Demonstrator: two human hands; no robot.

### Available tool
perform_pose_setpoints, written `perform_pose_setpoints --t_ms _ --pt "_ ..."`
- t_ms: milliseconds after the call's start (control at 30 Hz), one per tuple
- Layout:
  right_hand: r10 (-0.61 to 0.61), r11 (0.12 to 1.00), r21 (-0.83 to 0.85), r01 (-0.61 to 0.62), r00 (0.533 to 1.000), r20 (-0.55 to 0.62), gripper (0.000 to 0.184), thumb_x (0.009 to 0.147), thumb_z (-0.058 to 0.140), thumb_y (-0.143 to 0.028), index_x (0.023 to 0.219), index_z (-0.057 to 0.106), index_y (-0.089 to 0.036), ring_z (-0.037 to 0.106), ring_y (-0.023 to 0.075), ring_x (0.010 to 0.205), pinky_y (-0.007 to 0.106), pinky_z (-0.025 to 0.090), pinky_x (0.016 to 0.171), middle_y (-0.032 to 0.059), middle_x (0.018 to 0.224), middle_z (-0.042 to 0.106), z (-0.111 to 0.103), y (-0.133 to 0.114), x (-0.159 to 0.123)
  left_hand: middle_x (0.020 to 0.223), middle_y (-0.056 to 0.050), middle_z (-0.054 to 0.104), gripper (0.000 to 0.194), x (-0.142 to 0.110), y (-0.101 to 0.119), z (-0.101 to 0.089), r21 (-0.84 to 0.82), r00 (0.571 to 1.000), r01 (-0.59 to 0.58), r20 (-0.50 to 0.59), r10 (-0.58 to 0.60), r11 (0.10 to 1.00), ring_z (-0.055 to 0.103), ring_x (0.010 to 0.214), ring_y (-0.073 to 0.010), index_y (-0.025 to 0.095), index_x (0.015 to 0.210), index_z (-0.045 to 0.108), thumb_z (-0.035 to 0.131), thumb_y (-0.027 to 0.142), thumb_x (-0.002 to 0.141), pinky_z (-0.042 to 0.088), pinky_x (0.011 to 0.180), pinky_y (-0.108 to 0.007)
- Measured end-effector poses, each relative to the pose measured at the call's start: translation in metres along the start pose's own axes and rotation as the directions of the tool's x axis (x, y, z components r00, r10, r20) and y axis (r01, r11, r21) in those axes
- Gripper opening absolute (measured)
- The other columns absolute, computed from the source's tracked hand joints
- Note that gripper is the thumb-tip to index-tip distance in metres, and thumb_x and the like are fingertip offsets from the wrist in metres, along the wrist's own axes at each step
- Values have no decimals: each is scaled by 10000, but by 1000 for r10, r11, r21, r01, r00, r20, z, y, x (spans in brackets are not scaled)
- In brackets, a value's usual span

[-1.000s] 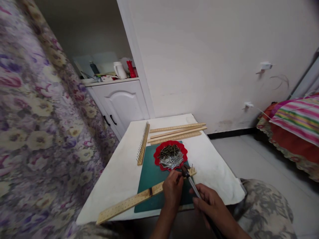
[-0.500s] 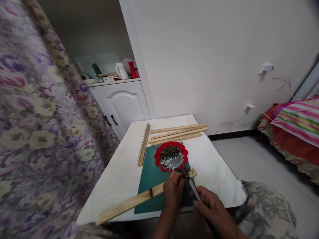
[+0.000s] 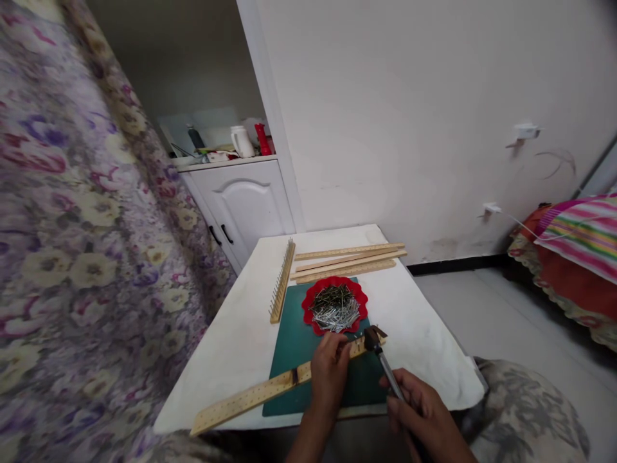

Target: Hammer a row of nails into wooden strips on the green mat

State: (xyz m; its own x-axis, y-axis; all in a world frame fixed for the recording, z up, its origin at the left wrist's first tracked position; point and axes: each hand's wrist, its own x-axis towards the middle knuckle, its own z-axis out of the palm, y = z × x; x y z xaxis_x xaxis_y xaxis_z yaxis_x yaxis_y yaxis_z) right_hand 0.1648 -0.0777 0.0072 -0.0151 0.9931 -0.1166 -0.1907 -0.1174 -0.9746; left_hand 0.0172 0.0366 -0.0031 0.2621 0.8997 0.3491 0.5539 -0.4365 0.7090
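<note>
A wooden strip (image 3: 255, 397) dotted with rows of small holes lies slantwise over the green mat (image 3: 284, 341). My left hand (image 3: 329, 370) is closed over its right part, thumb and fingers curled at the wood; whether a nail is also between them is hidden. Several nails (image 3: 357, 337) stand up near the strip's right end. My right hand (image 3: 417, 408) grips a hammer (image 3: 391, 374) by its handle, with the dark head over that end, right of my left fingers. Just beyond the hands, a red scalloped dish (image 3: 308, 315) holds loose nails (image 3: 337, 308), some dark and some silvery.
A strip full of upright nails (image 3: 283, 283) lies at the left of the white-covered table (image 3: 231, 360). More wooden strips (image 3: 349, 257) lie along the back. A floral curtain (image 3: 96, 257) hangs at the left, and a white cabinet (image 3: 250, 199) stands behind.
The hammer head has moved right and lies over the strip's end. My left hand has drawn slightly back and left from it. The view has shifted a little.
</note>
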Motion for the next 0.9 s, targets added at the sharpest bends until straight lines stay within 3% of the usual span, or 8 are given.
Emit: perform_pose_setpoints --t_ms 133,300,467,667,900 --pt "-28 1000 9 29 997 -71 393 762 604 -530 923 503 -186 460 93 348 195 272 366 -58 499 568 -2 7 0 833 -55 620 144 26 -3 -20 326 1000 -26 0 27 945 549 828 -196 194 789 615 482 182 842 396 742 -285" --pt "9 1000 17 -8 998 -59 436 746 592 -579 930 502 -194 338 61 286 176 186 321 -72 484 545 -2 12 3 834 -74 671 103 59 -2 -21 613 967 75 150 -208 787 596 827 -208 189 739 659 591 256 780 397 718 -278" --pt "-43 999 18 45 993 -107 390 739 617 -538 885 523 -190 473 113 406 186 282 400 -58 488 545 -4 15 5 809 -97 711 112 70 -6 -14 652 948 97 169 -269 752 644 780 -224 192 748 688 581 224 760 411 653 -271" --pt "-50 999 -16 50 998 -46 371 775 571 -542 905 518 -198 392 89 331 188 246 354 -61 475 560 -6 16 6 842 -130 715 162 71 -9 -14 672 948 66 189 -257 737 656 790 -239 169 769 697 536 181 769 423 640 -276" --pt "-77 997 -14 76 995 -60 347 777 584 -499 921 527 -189 424 96 373 190 281 382 -64 488 558 -3 15 4 881 -99 683 147 67 -3 -20 644 968 8 188 -168 765 632 821 -208 171 785 645 500 146 793 404 670 -260"
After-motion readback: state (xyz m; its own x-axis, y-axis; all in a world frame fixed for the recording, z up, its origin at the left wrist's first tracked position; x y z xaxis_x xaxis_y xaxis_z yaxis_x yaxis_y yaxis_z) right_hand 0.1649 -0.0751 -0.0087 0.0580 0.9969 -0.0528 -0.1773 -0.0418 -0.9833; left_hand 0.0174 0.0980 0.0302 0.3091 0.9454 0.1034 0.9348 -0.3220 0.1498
